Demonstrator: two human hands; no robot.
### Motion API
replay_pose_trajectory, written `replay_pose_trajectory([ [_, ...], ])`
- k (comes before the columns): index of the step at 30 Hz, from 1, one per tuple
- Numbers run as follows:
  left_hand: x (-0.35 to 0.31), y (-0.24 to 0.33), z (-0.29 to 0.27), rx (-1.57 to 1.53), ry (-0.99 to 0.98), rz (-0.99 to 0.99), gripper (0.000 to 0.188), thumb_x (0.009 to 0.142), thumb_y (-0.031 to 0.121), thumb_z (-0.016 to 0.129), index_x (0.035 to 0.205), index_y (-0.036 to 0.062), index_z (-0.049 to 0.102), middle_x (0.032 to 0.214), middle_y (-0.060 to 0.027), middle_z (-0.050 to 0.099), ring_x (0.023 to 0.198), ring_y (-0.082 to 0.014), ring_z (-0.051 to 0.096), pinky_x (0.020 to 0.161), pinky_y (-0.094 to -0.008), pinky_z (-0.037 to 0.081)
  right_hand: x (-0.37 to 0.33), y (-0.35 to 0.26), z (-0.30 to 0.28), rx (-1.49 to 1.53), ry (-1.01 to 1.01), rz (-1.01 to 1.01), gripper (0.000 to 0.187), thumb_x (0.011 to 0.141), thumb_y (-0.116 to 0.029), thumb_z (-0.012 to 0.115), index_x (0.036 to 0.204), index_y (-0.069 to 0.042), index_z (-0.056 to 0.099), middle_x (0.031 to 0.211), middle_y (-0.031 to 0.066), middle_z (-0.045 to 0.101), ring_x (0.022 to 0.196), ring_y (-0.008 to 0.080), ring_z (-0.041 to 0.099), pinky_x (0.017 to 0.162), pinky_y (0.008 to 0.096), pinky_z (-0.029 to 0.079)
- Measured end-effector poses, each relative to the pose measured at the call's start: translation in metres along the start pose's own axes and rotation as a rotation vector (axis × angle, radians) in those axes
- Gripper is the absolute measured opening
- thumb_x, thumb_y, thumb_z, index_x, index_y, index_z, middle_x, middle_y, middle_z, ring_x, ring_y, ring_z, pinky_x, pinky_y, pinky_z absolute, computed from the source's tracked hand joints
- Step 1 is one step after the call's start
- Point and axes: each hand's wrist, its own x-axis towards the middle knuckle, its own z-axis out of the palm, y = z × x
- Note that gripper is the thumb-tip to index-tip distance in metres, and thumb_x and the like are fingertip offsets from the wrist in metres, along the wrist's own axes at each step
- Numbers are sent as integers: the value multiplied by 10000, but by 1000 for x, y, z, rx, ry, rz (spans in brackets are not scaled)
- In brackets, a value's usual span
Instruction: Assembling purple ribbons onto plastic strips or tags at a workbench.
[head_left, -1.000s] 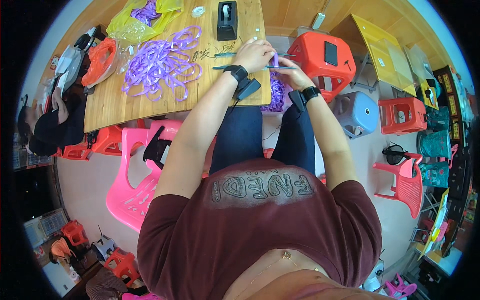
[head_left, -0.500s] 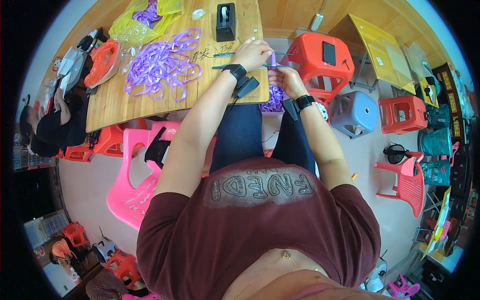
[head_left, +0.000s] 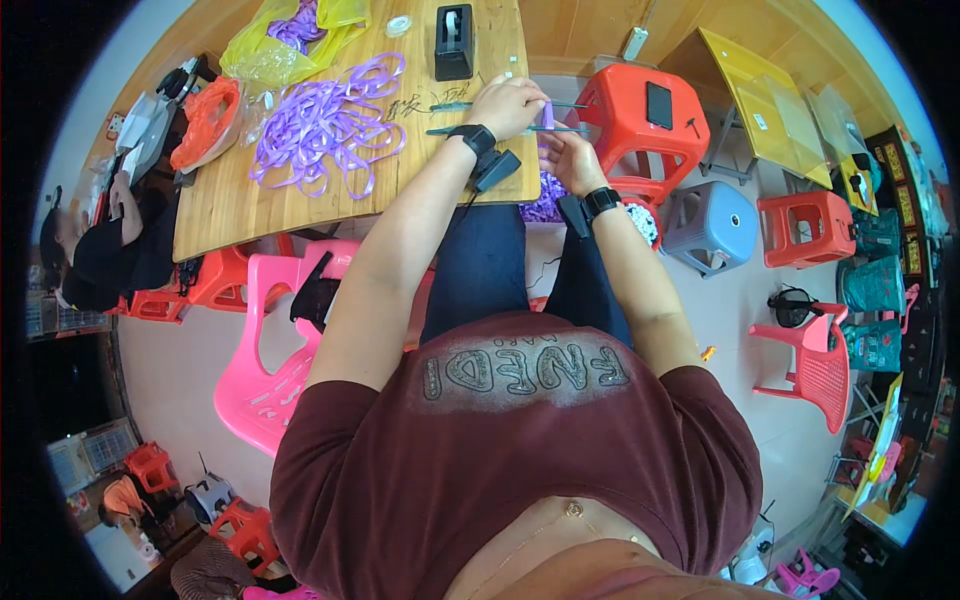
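Note:
My left hand (head_left: 508,106) is over the table's right edge, fingers closed in a pinch on a purple ribbon (head_left: 548,114). That ribbon stands across two thin dark rods (head_left: 574,129), which lie side by side and stick out past the table edge. Just below the rods, my right hand (head_left: 572,162) is turned up with its fingers curled and apart; I see nothing held in it. A heap of loose purple ribbon (head_left: 330,125) lies on the wooden table (head_left: 425,180). More purple ribbon pieces (head_left: 545,200) sit in a container below my right hand, partly hidden.
A black tape dispenser (head_left: 454,45) and a tape roll (head_left: 398,26) are at the table's back. A yellow bag (head_left: 260,55) stands at its left. Beyond my right hand is a red stool (head_left: 620,100) bearing a phone (head_left: 659,105). A blue stool (head_left: 715,225) stands nearer.
My right hand has eased away from the ribbon below the rods, its fingers loosening. My left hand stays almost in place.

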Motion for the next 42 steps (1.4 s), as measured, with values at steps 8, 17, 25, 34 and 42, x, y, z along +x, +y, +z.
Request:
replay_pose_trajectory([
  [8, 5, 3, 2, -26, -6, 13, 275, 912, 256, 514, 1015, 155, 747, 1093, -18, 674, 1088, -224, 576, 992, -376, 408, 15, 0, -19, -121, -39, -43, 171, 965, -137, 546, 1088, -35, 607, 971, 93, 683, 822, 191, 662, 757, 327, 547],
  [17, 2, 5, -7, -28, 3, 0, 255, 907, 260, 538, 996, 153, 752, 1108, -32, 667, 1087, -227, 576, 966, -375, 427, 3, 5, -4, -215, 6, -194, 113, 947, -125, 626, 921, -18, 649, 823, 64, 676, 721, 143, 644, 692, 278, 543],
  [25, -11, 29, -17, -31, -134, -276, 366, 895, 402, 584, 846, 65, 719, 732, -105, 693, 709, -305, 660, 707, -443, 512, -8, 9, 7, -252, 146, -272, 160, 919, -135, 666, 928, 22, 643, 796, 68, 667, 697, 140, 626, 678, 268, 517],
  [34, 4, 26, -13, -906, -649, -625, 413, 986, 346, 486, 797, 15, 645, 583, -46, 600, 384, -77, 467, 312, -227, 325, -17, 1, 11, -287, 104, -285, 176, 928, -148, 646, 867, 17, 654, 772, 51, 653, 697, 128, 607, 666, 262, 493],
  [42, -10, 31, -16, -842, -539, -566, 364, 1006, 312, 377, 947, 45, 618, 615, -32, 560, 391, -99, 477, 327, -245, 351, -19, -77, 65, -676, 0, -326, 213, 915, -206, 667, 786, -36, 673, 671, -7, 609, 560, 60, 519, 523, 208, 388],
])
